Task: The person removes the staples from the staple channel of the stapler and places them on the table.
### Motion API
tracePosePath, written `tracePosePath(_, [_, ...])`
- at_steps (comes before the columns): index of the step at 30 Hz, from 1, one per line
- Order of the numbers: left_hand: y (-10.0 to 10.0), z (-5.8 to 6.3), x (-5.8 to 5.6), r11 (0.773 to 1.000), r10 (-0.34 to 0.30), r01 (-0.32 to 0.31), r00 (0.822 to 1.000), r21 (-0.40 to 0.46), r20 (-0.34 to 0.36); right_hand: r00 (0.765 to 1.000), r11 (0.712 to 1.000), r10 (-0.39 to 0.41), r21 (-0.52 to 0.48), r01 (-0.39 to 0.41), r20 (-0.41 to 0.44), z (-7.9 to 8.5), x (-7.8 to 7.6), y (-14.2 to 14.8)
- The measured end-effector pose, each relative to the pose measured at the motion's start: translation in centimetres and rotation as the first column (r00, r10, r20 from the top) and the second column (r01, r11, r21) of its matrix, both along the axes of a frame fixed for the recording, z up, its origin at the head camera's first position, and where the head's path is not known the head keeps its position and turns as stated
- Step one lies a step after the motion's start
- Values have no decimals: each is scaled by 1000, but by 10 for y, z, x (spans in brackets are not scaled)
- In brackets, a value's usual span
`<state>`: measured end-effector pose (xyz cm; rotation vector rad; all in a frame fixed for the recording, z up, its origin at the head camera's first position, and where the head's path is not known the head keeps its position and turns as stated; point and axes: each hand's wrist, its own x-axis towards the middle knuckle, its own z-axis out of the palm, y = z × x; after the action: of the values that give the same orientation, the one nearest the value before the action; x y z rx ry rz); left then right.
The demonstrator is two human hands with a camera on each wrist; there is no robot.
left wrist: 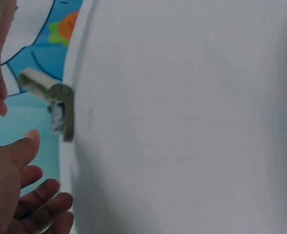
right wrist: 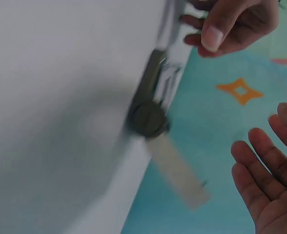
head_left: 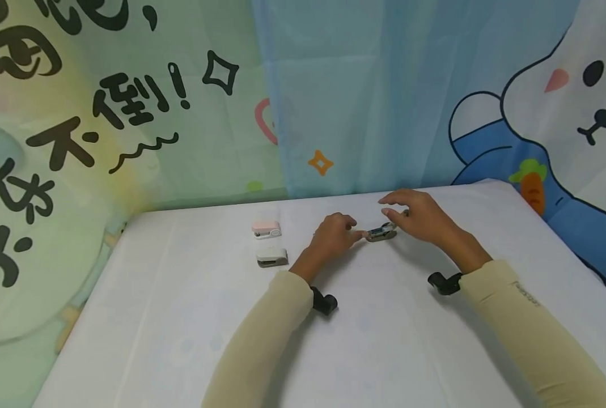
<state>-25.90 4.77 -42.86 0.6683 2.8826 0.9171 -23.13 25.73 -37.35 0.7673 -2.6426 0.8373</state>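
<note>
A small grey-green stapler (head_left: pixel 381 232) sits on the white table, its top arm swung up and the metal inside exposed. Both wrist views show this hinged stapler (left wrist: pixel 68 114) (right wrist: pixel 149 118) spread wide. My left hand (head_left: pixel 332 237) is at its left end, thumb and fingers relaxed; in the left wrist view a gap separates that hand (left wrist: pixel 16 187) from the stapler. On the other side, my right hand (head_left: pixel 419 215) hovers around the raised arm. Its fingers look loosely extended in the right wrist view, where the hand (right wrist: pixel 275 190) is apart from the stapler.
Left of my left hand, a pink stapler (head_left: pixel 266 229) lies behind a white-and-grey one (head_left: pixel 272 258). A printed cloth backdrop (head_left: pixel 364 113) hangs behind the table's far edge. Black wrist cameras (head_left: pixel 325 302) jut out below the sleeves.
</note>
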Motion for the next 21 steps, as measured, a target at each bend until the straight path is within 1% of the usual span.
tracePosePath(3, [-15, 6, 0, 999, -27, 29, 999, 43, -46, 999, 998, 39, -40, -39, 13, 3, 0, -12])
tracePosePath(5, [-27, 13, 1, 997, -41, 45, 997, 66, -67, 997, 996, 68, -64, -66, 25, 3, 1, -20])
tracePosePath(8, [-44, 25, 4, 996, -42, 49, 995, 81, -88, 994, 991, 100, -88, -96, 45, 4, 0, -31])
tracePosePath(10, [-55, 32, 5, 995, -40, 49, 994, 81, -102, 992, 990, 108, -101, -101, 63, 5, 0, -37])
tracePosePath(12, [-66, 37, 7, 995, -39, 48, 993, 82, -110, 990, 988, 111, -116, -101, 87, 6, 0, -44])
tracePosePath(16, [-88, 38, 13, 994, -23, 32, 996, 104, -85, 981, 981, 140, -154, -119, 132, 4, -1, -60])
tracePosePath(21, [-115, 34, 25, 993, 10, -3, 998, 116, -62, 963, 960, 216, -213, -181, 160, -5, -3, -89])
